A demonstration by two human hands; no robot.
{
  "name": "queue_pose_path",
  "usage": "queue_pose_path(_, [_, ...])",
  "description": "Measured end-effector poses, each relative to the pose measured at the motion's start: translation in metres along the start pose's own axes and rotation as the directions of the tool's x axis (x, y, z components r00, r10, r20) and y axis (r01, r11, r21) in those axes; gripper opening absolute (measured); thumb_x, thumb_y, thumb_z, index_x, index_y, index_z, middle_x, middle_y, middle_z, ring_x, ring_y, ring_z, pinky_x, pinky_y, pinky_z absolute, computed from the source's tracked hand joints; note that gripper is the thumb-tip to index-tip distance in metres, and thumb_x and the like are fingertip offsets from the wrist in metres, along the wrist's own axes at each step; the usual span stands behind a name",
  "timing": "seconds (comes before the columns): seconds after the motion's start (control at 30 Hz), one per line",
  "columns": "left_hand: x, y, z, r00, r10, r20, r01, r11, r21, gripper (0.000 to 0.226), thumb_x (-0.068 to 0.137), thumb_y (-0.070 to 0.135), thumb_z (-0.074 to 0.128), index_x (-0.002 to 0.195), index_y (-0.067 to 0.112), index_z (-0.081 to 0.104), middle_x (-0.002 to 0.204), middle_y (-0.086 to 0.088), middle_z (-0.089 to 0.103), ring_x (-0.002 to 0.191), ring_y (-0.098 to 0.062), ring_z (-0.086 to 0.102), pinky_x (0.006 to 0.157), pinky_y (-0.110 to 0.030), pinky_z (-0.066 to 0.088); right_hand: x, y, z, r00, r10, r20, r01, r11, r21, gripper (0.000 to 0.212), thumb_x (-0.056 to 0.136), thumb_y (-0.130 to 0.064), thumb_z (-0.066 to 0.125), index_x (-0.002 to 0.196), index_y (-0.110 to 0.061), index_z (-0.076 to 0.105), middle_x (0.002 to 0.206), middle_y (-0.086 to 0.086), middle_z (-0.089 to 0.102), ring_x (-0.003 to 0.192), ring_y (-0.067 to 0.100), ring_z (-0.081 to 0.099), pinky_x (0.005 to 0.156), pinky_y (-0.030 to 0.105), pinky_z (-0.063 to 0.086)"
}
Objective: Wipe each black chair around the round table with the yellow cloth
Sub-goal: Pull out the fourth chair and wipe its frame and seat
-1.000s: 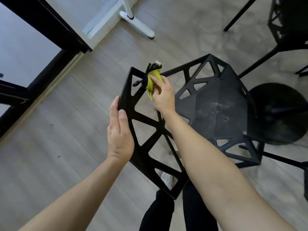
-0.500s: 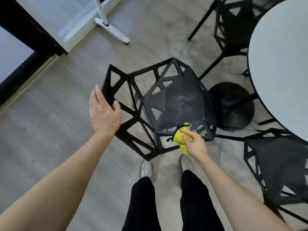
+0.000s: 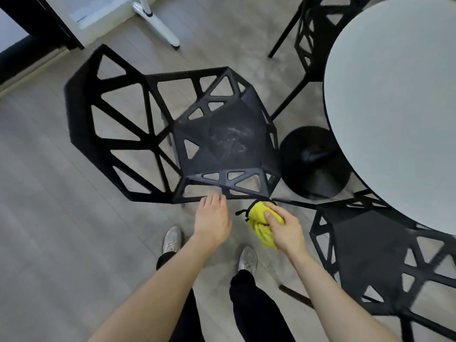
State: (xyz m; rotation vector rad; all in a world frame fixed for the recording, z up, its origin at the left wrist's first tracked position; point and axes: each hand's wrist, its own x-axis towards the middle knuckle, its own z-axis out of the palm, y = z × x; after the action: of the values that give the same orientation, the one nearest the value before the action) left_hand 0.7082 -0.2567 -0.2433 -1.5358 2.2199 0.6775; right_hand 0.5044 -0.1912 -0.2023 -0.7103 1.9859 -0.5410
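Note:
A black lattice chair (image 3: 222, 141) stands in front of me, its backrest to the left and its dusty seat toward the round white table (image 3: 394, 107). My right hand (image 3: 283, 228) grips the bunched yellow cloth (image 3: 261, 218) at the chair's near right seat corner. My left hand (image 3: 212, 218) reaches to the seat's near edge with relaxed fingers, fingertips at or just under the rim. A second black chair (image 3: 385, 255) stands at the right, partly under the table. A third black chair (image 3: 311, 35) stands at the far side.
The table's black round base (image 3: 315, 164) sits on the wooden floor just right of the wiped chair. A white stand leg (image 3: 158, 23) lies at the top. A dark frame (image 3: 37, 28) fills the upper left. My feet (image 3: 172, 240) stand close to the chair.
My left hand left the backrest's top edge and came down to the seat's near edge. My right hand with the cloth stays at the near seat corner. The view has closed in on the chair.

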Motion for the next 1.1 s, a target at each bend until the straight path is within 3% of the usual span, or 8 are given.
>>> queue_pose_path(0.13, [0.038, 0.006, 0.043, 0.985, -0.172, -0.019, 0.173, 0.982, 0.077, 0.088, 0.095, 0.056, 0.055, 0.161, 0.003, 0.032, 0.155, -0.017, 0.045, 0.148, -0.037, 0.036, 0.131, -0.053, 0.009, 0.003, 0.02, -0.027, 1.0, -0.026, -0.006, 0.026, 1.0, 0.002, 0.024, 0.099, -0.044, 0.069, 0.123, -0.047, 0.075, 0.122, -0.015, 0.072, 0.116, 0.012, 0.066, 0.105, 0.038, 0.054])
queue_pose_path(0.37, [0.035, -0.039, 0.065, 0.968, -0.182, -0.173, 0.174, 0.983, -0.062, 0.078, 0.105, 0.072, 0.016, 0.128, 0.018, 0.067, 0.127, -0.004, 0.066, 0.127, -0.028, 0.051, 0.116, -0.051, 0.023, 0.011, -0.007, -0.019, 0.996, -0.049, 0.073, 0.047, 0.998, 0.032, 0.054, 0.082, -0.051, 0.087, 0.131, -0.045, 0.069, 0.128, -0.015, 0.068, 0.115, 0.007, 0.067, 0.101, 0.035, 0.056])
queue_pose_path(0.5, [-0.008, -0.127, 0.072, 0.968, -0.189, -0.167, 0.192, 0.981, -0.001, 0.079, 0.106, 0.068, 0.007, 0.102, 0.021, 0.071, 0.11, -0.001, 0.07, 0.118, -0.028, 0.054, 0.115, -0.05, 0.029, 0.023, -0.037, 0.02, 0.988, -0.067, 0.139, 0.073, 0.997, -0.034, 0.067, 0.076, -0.045, 0.093, 0.135, -0.035, 0.062, 0.126, -0.009, 0.064, 0.11, 0.01, 0.066, 0.091, 0.033, 0.056])
queue_pose_path(0.6, [-0.035, -0.207, 0.071, 0.964, -0.252, -0.08, 0.257, 0.965, 0.049, 0.09, 0.105, 0.065, -0.003, 0.103, 0.021, 0.076, 0.112, -0.002, 0.072, 0.12, -0.029, 0.056, 0.117, -0.047, 0.028, 0.03, -0.057, 0.059, 0.983, -0.069, 0.17, 0.09, 0.989, -0.116, 0.06, 0.073, -0.047, 0.093, 0.12, -0.031, 0.059, 0.114, -0.009, 0.068, 0.104, 0.012, 0.068, 0.088, 0.037, 0.058])
queue_pose_path(0.73, [-0.044, -0.267, 0.047, 0.913, -0.407, -0.016, 0.407, 0.913, -0.035, 0.057, 0.106, 0.061, 0.034, 0.127, 0.021, 0.068, 0.129, -0.008, 0.071, 0.127, -0.033, 0.06, 0.114, -0.05, 0.04, 0.032, -0.082, 0.098, 0.947, -0.149, 0.284, 0.19, 0.974, -0.122, 0.038, 0.079, -0.05, 0.089, 0.103, -0.031, 0.066, 0.104, -0.009, 0.074, 0.099, 0.013, 0.072, 0.084, 0.04, 0.062])
queue_pose_path(0.87, [-0.032, -0.251, 0.007, 0.93, -0.364, -0.049, 0.275, 0.778, -0.564, 0.041, 0.097, 0.055, 0.071, 0.129, 0.03, 0.064, 0.114, 0.009, 0.073, 0.107, -0.015, 0.069, 0.093, -0.039, 0.058, 0.039, -0.107, 0.122, 0.911, -0.245, 0.33, 0.309, 0.938, -0.155, 0.034, 0.088, -0.069, 0.071, 0.1, -0.038, 0.072, 0.096, -0.012, 0.077, 0.095, 0.013, 0.074, 0.091, 0.047, 0.061])
queue_pose_path(0.97, [-0.011, -0.229, -0.017, 0.94, -0.32, -0.114, 0.137, 0.663, -0.736, 0.031, 0.096, 0.05, 0.077, 0.121, 0.034, 0.069, 0.103, 0.016, 0.076, 0.098, -0.002, 0.071, 0.09, -0.031, 0.06, 0.054, -0.123, 0.135, 0.889, -0.3, 0.347, 0.36, 0.925, -0.122, 0.039, 0.092, -0.076, 0.059, 0.106, -0.041, 0.072, 0.1, -0.013, 0.078, 0.097, 0.014, 0.075, 0.094, 0.049, 0.061])
queue_pose_path(1.1, [0.037, -0.226, -0.038, 0.892, -0.362, -0.272, 0.083, 0.72, -0.689, 0.027, 0.102, 0.043, 0.069, 0.126, 0.029, 0.071, 0.116, 0.012, 0.075, 0.111, -0.009, 0.069, 0.103, -0.04, 0.057, 0.09, -0.152, 0.141, 0.842, -0.43, 0.326, 0.487, 0.867, -0.111, 0.029, 0.101, -0.066, 0.055, 0.114, -0.043, 0.069, 0.104, -0.014, 0.076, 0.1, 0.01, 0.072, 0.096, 0.043, 0.059])
